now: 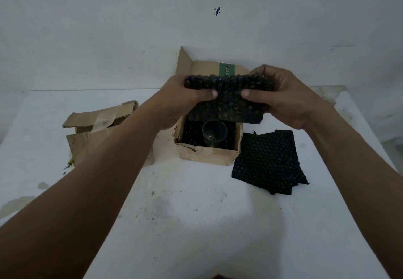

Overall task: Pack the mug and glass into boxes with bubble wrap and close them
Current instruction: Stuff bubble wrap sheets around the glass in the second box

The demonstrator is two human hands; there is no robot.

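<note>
Gripping a folded pad of black bubble wrap (229, 97) at both ends: pinching its left end with the left hand (183, 102), thumb lying across the near face and fingers curling behind, and pinching its right end with the right hand (285, 99) in the same way. Holding the pad in the air, just above the far half of an open cardboard box (207, 155) and hiding part of the opening. Looking down into that box at a clear glass (214, 133) standing upright, mouth up, near the middle, with a dark bubble wrap lining (188, 135) showing around it along the inner walls. Seeing the rear flap (202, 68) standing up against the wall (130, 16) and bearing a green label (226, 70). Seeing a loose stack of black bubble wrap sheets (269, 160) lying flat on the white table (196, 213), just beside the open box on its right. Seeing a second cardboard box (98, 123) on the left, apart from the first, flaps folded down over its top with a strip of pale tape across them, partly hidden behind the left forearm. Noticing stains and dark specks on the tabletop and a small dark blot (217, 11) high on the wall.
</note>
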